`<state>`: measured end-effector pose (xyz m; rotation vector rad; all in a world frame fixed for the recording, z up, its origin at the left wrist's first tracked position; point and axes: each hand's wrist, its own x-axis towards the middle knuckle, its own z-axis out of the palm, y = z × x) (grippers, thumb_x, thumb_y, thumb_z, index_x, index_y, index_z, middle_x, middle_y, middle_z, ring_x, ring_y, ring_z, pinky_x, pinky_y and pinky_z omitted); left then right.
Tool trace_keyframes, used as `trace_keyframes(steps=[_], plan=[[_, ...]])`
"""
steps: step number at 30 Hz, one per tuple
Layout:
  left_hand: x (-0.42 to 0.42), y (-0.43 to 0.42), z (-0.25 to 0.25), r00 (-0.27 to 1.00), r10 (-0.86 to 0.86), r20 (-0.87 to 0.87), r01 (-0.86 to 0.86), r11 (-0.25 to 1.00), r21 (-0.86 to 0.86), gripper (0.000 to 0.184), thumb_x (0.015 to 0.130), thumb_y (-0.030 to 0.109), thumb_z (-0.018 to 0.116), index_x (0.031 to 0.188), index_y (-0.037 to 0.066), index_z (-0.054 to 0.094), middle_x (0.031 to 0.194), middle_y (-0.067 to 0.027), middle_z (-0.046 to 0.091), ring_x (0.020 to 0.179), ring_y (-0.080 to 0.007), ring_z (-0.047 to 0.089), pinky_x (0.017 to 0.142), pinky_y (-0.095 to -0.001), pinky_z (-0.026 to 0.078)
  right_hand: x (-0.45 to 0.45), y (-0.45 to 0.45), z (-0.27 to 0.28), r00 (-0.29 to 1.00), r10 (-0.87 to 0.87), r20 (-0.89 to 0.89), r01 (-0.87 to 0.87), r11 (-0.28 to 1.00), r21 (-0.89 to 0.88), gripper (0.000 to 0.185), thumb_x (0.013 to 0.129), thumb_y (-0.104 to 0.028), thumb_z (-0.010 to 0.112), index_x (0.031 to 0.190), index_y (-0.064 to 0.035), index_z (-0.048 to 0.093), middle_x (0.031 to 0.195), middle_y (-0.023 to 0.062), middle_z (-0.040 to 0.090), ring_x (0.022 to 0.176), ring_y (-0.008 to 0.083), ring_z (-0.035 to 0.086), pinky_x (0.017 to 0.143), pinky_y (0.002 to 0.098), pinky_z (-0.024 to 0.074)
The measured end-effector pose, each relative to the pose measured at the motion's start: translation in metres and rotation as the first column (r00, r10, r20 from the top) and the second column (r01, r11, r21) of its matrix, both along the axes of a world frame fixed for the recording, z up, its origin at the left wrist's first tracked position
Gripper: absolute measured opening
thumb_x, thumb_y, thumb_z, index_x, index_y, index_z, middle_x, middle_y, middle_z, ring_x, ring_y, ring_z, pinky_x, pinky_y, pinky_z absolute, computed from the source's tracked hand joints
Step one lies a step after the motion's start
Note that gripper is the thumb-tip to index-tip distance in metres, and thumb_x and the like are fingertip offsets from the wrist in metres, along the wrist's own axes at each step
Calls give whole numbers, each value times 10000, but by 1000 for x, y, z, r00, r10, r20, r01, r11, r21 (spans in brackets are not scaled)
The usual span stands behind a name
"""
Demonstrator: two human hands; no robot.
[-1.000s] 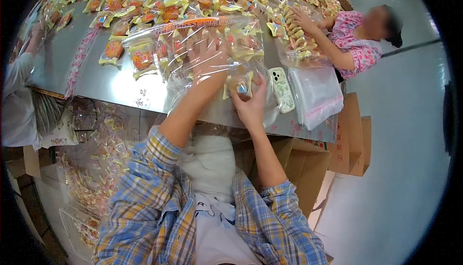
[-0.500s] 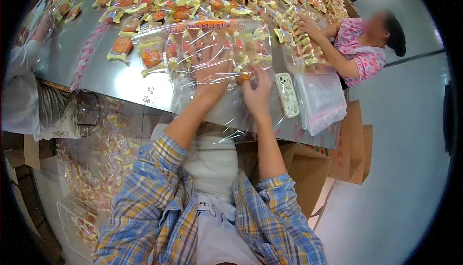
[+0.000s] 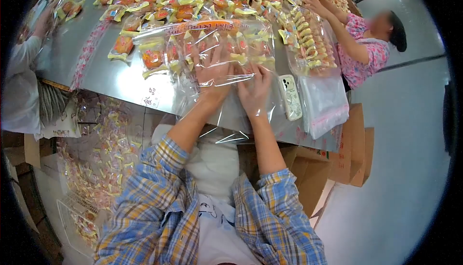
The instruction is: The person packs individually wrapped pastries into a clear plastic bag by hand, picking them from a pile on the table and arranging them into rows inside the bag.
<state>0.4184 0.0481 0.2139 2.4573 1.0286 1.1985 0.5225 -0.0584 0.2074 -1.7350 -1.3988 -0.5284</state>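
Observation:
A large clear plastic bag (image 3: 183, 89) lies on the metal table in front of me, with a row of yellow-wrapped cakes (image 3: 241, 43) inside near its orange-printed edge. My left hand (image 3: 212, 67) is inside the bag, fingers spread over the wrapped cakes. Just to its right, my right hand (image 3: 253, 89) is also under the film, its fingers apart and its fingertips at the lower edge of the row. I see nothing held in either hand. Single wrapped cakes (image 3: 152, 59) lie at the left side of the bag.
A phone (image 3: 291, 98) and a stack of clear bags (image 3: 320, 103) lie to the right. Behind spreads a heap of wrapped cakes (image 3: 183, 0). A co-worker (image 3: 364, 48) reaches over a filled bag (image 3: 313, 43); another's sleeve (image 3: 24, 55) is at left. Cardboard boxes (image 3: 349, 144) stand below.
The wrapped cake that my right hand held has joined the row in the bag, and that hand's fingers have opened. The co-worker's hands at right have moved up off the filled bag.

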Motion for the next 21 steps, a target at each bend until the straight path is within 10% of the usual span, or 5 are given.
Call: trace_keyframes(steps=[6, 10, 21], plan=[[-3, 2, 3, 1000, -7, 7, 7, 1000, -24, 323, 811, 164, 710, 1124, 106, 764, 1444, -52, 587, 1401, -292, 452, 1218, -588, 171, 20, 9, -4, 932, 236, -275, -255, 966, -34, 679, 818, -36, 724, 1452, 27, 488, 1346, 237, 570, 1230, 391, 580, 1031, 435, 482], [-2, 3, 5, 995, -17, 95, 13, 999, 34, 289, 763, 108, 736, 1045, 121, 797, 1410, -55, 612, 1406, -297, 457, 1212, -596, 181, 35, 10, 12, 970, 242, -15, -242, 957, -161, 605, 813, -30, 710, 1382, 19, 508, 1428, 237, 557, 1259, 405, 594, 1062, 457, 474], [4, 11, 31, 997, 36, -69, -44, 992, -121, 478, 881, 231, 677, 1345, 119, 640, 1382, -128, 598, 1394, -346, 472, 1162, -655, 229, 51, 29, 12, 969, 247, 21, -242, 960, -144, 649, 702, -41, 760, 1316, -78, 555, 1306, 189, 652, 1212, 405, 605, 1067, 482, 445]])
